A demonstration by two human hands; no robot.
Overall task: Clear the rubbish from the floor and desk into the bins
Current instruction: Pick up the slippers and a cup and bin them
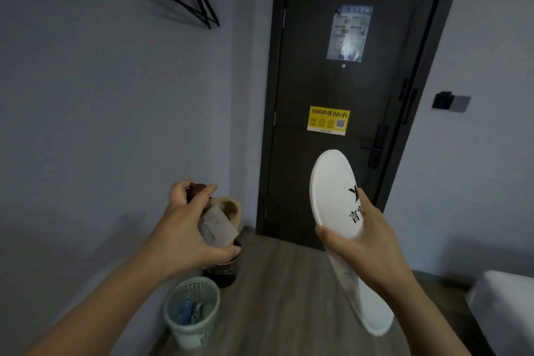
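While left hand (185,230) clutches wrappers (216,227) & right hand (359,243) grips a white slipper (332,191), overfull left fist may spill bits beside green bin (189,335), lower left.

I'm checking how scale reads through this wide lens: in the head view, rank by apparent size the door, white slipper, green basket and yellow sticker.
1. door
2. white slipper, though it is held close to the camera, which inflates it
3. green basket
4. yellow sticker

A yellow sticker (328,120) on the door (306,170) reads "扫码秒连 Wi-Fi"; the white slipper (335,199) shows "言".
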